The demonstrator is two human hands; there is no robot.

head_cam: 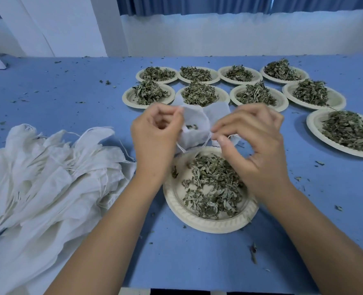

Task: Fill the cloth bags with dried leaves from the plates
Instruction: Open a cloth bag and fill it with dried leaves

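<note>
Blue cloth covered the table [74, 96], and small crumbs of leaf lay scattered over it; behind the table stood a white wall with blue curtains [197, 5] above it. Both hands were raised over the middle of the table and held one cloth bag [195, 121] between them, with its mouth pulled open towards the camera. The left hand [155, 135] had its fingers curled and pinched the left edge of the mouth. The right hand [255, 141] was curled too, with thumb and forefinger pinching the right edge. A thin white drawstring [181, 148] hung from the bag below the left hand. Inside the bag only a few bits of leaf [190, 126] could be seen. Just under the hands, nearest to the person, stood a pale near plate [197, 225] with a loose layer of dried leaves [212, 184] on it. Nine other plates [127, 99], each one heaped with the same leaves, stood further away: four in a back row, four in a row in front of it, and one apart at the right. On the left side of the table lay a big pile of empty bags [48, 177], white, with their strings tangled among them.
</note>
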